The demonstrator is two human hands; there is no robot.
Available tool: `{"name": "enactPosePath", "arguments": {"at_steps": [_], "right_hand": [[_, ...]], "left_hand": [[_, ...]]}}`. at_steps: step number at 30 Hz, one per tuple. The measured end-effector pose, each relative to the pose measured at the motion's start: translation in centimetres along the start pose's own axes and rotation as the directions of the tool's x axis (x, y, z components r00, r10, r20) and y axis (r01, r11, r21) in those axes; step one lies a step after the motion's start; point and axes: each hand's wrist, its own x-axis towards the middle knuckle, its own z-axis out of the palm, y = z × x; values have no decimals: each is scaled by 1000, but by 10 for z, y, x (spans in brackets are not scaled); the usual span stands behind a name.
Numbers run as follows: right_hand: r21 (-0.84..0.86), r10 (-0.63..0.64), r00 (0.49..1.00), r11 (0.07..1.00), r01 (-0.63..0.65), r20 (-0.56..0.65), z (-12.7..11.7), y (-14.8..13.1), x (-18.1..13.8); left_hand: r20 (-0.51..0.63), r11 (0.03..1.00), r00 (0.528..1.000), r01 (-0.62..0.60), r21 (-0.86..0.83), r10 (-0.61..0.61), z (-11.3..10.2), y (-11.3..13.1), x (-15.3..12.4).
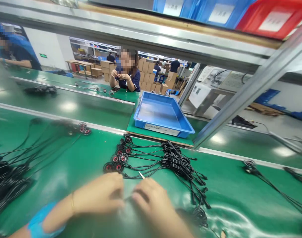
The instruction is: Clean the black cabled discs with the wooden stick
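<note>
Loose black cables (7, 175): piled well left of the blue tray (160, 110), on its near side.

Pair of red-and-black discs (84, 129): placed left of the tray, apart from it.

Left hand (101, 195): held on the near side of the tray, toward its left; fingers curled, tips pointed at the right hand.

Thin dark strand (128, 199): seemingly stretched between the two sets of fingertips, on the tray's near side; owing to blur, whether it is gripped by either hand cannot be told.

Right hand (154, 198): held nearer than the tray, roughly in line with it; fingers bent. A white sliver (141, 175) is seen at its far edge.

Cable bundle (175, 160): laid between the tray and the hands, long axis run left to right, the right end slanted away from the tray. Its disc ends (115, 158) are set just beyond the left fingertips; its coiled middle is approached more closely by the right hand.

Separate cable (269, 183): laid right of the tray, well apart.
</note>
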Motion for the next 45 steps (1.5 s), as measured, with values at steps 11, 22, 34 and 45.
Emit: {"name": "enactPosePath", "arguments": {"at_steps": [11,22,34,45], "right_hand": [[-163,-3,998,987,13,60,-17,33,10],[-256,213,976,942,-218,-48,-61,95,-12],[-463,209,899,799,-384,-385,-75,123,-12],[-524,-19,890,814,-251,-455,-61,114,-3]], "left_hand": [[-486,974,870,173,146,-82,-17,-46,10],[-408,968,909,174,179,-88,-19,-47,7],[-445,979,892,158,129,-85,2,-58,17],[-299,646,891,-9,-763,-341,-4,-44,18]]}}
